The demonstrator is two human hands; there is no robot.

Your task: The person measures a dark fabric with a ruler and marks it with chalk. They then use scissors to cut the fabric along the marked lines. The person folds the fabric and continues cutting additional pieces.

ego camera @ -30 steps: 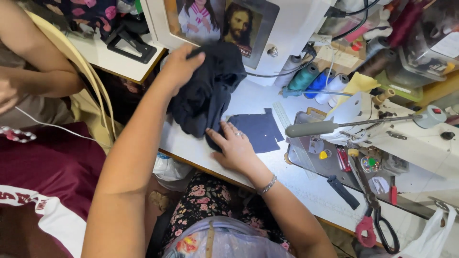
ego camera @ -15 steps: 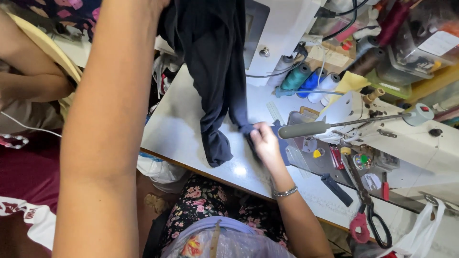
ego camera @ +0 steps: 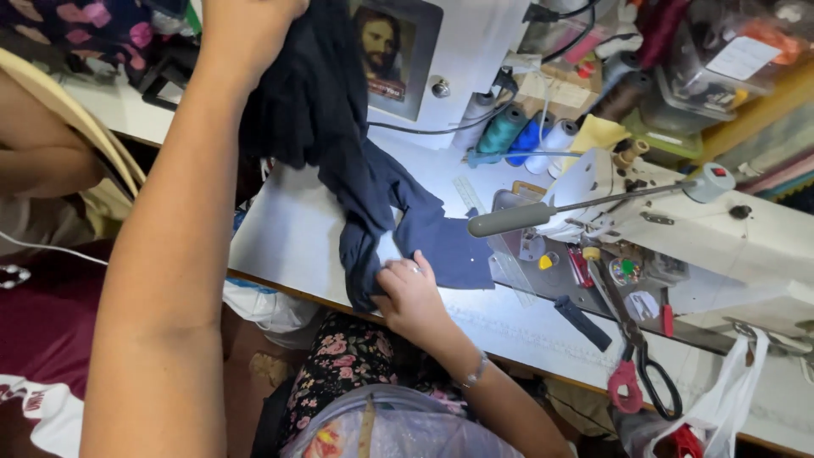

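My left hand (ego camera: 250, 21) is raised high at the top of the view, gripping the upper end of a dark navy garment (ego camera: 326, 110) that hangs down to the white sewing table (ego camera: 284, 233). My right hand (ego camera: 413, 293) rests on the table near its front edge, fingers pinching the garment's lower part beside a flat navy fabric piece (ego camera: 445, 246). The cloth drapes between the two hands. A ring shows on my right hand and a bracelet on its wrist.
A white sewing machine (ego camera: 678, 229) with a grey lever stands right of the fabric. Thread cones (ego camera: 517, 136) sit behind it. Red-handled scissors (ego camera: 640, 373) hang at the table's front right. A framed picture (ego camera: 394, 55) leans at the back. Another person's arm (ego camera: 38, 161) is at far left.
My left hand has lifted the garment higher, out of the top of the view. My right hand slid toward the table's front edge, and the lower cloth now spreads flat on the table.
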